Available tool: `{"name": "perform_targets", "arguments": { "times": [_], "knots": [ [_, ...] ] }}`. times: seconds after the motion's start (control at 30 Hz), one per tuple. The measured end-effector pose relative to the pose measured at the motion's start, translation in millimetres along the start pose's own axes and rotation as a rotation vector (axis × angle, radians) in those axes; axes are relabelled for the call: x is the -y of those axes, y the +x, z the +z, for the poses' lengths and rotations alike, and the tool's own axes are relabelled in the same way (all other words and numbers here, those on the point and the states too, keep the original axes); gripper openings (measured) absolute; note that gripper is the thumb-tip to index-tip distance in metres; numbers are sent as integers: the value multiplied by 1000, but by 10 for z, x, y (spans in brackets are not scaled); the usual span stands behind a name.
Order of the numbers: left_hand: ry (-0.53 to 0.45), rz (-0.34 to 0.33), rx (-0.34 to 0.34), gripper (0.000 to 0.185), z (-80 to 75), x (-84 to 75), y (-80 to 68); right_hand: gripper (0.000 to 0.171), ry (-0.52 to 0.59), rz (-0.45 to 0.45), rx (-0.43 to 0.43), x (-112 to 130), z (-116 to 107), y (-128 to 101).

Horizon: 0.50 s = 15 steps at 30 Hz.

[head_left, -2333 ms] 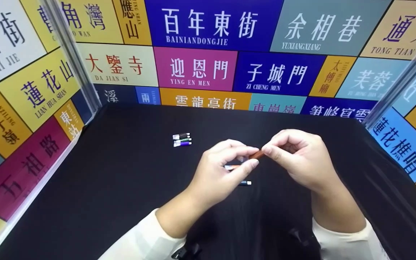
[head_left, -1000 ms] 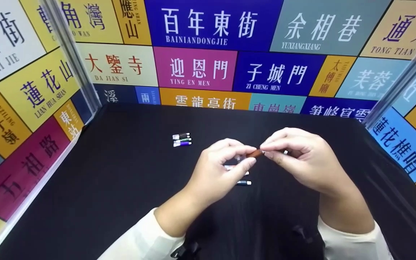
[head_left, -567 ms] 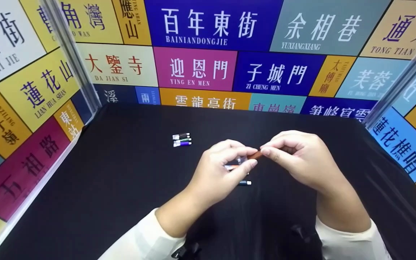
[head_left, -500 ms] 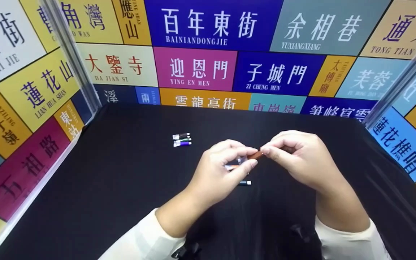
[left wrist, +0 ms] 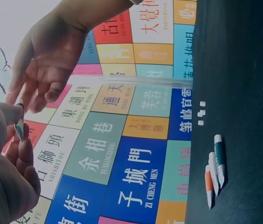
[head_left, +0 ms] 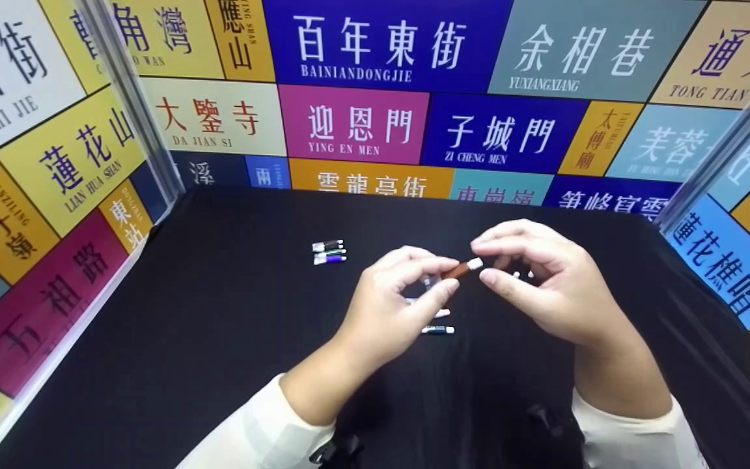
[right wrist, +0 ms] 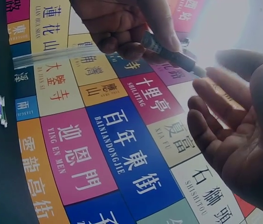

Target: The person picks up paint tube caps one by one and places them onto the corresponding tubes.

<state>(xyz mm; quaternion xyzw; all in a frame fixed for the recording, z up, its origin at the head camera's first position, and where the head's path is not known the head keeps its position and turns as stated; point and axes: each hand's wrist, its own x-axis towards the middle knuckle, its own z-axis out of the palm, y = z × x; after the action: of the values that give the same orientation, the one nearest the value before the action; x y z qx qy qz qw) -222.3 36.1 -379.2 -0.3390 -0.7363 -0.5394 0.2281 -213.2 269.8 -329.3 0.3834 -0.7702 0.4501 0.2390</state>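
Note:
My left hand (head_left: 391,303) pinches a small brown paint tube (head_left: 456,270) between thumb and fingers above the table. A white end (head_left: 474,263) points up and to the right from it. Close beside that end, my right hand (head_left: 547,283) has thumb and fingers spread, with a gap around the tip and nothing held. From the right wrist view, the paint tube (right wrist: 171,53) slants toward the right fingertips. Under the hands lie a dark green tube (left wrist: 219,156), a white tube (left wrist: 214,170) and an orange tube (left wrist: 208,184).
Black cloth (head_left: 219,339) covers the table. Several small white pieces (left wrist: 202,113) lie beyond the hands. Farther left rests a group of tubes, including a purple one (head_left: 331,259). Printed panels (head_left: 352,124) with street names stand around the back and sides.
The right thumb and fingers, which pinched the tube's end, have parted and drawn off it. The white end now shows. The left hand keeps its hold, nearly still.

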Motion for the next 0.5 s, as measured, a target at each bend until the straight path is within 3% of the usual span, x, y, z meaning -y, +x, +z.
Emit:
{"name": "perform_targets", "arguments": {
  "times": [0.27,0.5],
  "knots": [
    [-13,-5,-8,22,-1,5,-8,35,-45,-50,8,-26,13,7],
    [-24,-7,-8,21,11,-9,-9,25,-157,51,26,-2,10,4]
  ]
}}
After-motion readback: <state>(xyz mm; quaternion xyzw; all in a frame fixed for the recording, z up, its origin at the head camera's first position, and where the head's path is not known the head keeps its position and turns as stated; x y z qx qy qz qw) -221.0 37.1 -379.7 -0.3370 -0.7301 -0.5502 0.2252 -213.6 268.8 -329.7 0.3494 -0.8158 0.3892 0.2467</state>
